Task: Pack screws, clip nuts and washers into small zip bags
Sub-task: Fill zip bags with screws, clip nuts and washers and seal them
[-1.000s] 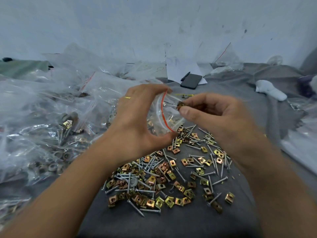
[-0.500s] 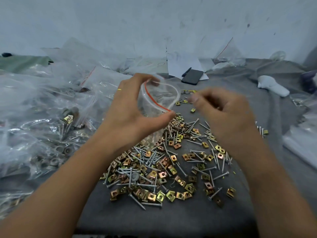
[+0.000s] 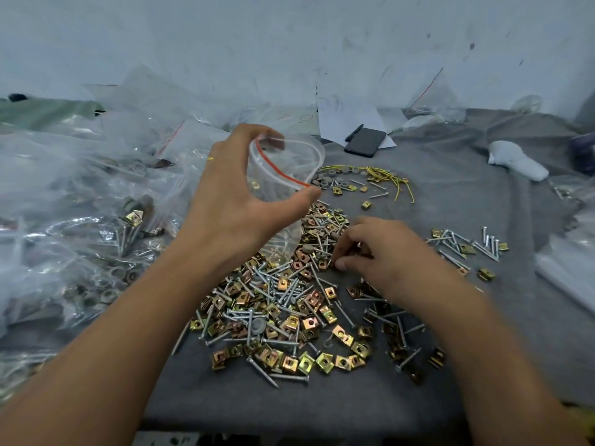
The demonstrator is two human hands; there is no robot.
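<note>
Zip bag [image 3: 286, 175] between left fingers [image 3: 273, 140], mouth open.

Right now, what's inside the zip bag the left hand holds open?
The zip bag, held open by the left hand, shows one clip nut against its wall and a few screws at the bottom. The palm covers part of the bag, so any more contents can't be seen.

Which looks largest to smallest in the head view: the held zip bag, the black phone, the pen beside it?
1. zip bag, though it is nearer the camera
2. black phone
3. pen
</note>
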